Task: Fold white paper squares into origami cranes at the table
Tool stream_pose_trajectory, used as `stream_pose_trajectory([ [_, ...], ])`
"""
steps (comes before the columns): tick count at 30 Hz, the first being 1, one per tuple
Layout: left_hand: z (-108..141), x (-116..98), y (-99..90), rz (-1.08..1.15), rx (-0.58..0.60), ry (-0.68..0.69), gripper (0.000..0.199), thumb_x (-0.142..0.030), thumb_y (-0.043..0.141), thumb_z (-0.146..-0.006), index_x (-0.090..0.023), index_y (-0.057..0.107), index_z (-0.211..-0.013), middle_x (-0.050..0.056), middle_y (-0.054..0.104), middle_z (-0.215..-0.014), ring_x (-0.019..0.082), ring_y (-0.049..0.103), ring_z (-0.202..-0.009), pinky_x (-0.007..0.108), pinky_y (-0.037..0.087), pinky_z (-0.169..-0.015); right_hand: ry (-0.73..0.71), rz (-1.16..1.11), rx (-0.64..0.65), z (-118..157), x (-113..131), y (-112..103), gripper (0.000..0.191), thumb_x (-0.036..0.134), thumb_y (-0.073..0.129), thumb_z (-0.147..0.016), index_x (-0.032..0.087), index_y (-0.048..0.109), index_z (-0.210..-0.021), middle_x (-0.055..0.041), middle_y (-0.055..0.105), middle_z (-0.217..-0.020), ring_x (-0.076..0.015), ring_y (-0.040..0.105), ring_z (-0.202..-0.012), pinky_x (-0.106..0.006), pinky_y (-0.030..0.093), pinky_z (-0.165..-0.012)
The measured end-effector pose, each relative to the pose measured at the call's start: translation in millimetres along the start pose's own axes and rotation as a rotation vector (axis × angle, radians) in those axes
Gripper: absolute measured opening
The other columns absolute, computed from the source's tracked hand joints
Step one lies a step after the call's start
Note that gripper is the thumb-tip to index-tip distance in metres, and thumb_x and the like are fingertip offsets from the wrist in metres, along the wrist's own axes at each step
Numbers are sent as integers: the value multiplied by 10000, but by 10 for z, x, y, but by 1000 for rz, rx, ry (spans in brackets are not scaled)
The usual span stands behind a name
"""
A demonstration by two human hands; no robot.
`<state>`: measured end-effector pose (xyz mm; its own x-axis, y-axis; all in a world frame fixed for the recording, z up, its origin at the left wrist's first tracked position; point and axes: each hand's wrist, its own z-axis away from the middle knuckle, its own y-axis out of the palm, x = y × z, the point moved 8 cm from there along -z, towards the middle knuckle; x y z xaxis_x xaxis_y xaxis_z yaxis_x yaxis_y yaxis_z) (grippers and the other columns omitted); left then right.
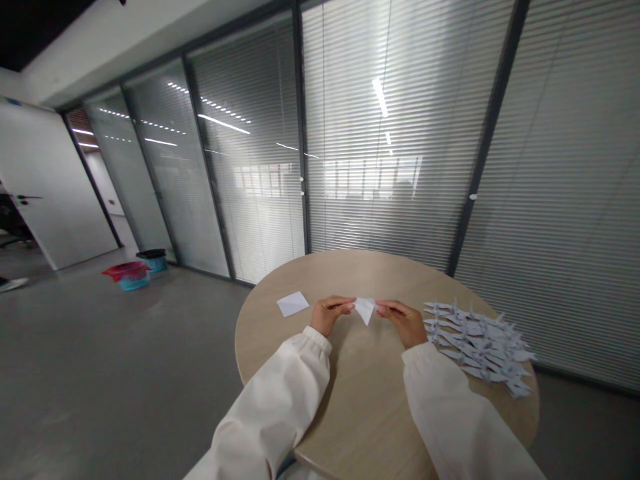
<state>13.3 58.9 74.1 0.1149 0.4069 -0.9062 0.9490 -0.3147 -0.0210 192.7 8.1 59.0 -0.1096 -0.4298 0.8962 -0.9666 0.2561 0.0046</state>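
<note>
Between my two hands, above the round table, is a small folded piece of white paper (366,311), its pointed end facing down toward me. My left hand (329,313) pinches its left corner between thumb and fingers. At the opposite corner, my right hand (404,322) is closed on the paper in the same way. A stack or sheet of square white paper (293,304) lies flat to the left of my left hand. Many folded paper cranes (475,343) stand in close rows to the right, beside my right wrist.
The round wooden table (370,393) carries everything, its curved edge near the glass wall with blinds (390,213). On the floor at left stand a bin with a red liner (131,275) and one with a black liner (154,259). A white door (50,193) stands ajar beyond.
</note>
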Motion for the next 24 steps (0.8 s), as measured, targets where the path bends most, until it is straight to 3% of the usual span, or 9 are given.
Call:
stream_pose_trajectory([
  [15,1,67,26,78,14,-94,267,-338,691,-546,-117,679,-695,65,652,-714,117,557,-571,238,491,-554,-113,143,-35,-1,152,-37,223,377,596,-655,184,667,-739,-40,644,-749,-167,578,-697,-279,459,-664],
  [24,6,192,80,110,28,-129,290,-313,713,-524,-102,617,-699,32,626,-661,106,565,-561,239,490,-569,9,52,47,10,10,61,284,398,634,-616,176,638,-793,-45,664,-793,-182,600,-744,-285,460,-691],
])
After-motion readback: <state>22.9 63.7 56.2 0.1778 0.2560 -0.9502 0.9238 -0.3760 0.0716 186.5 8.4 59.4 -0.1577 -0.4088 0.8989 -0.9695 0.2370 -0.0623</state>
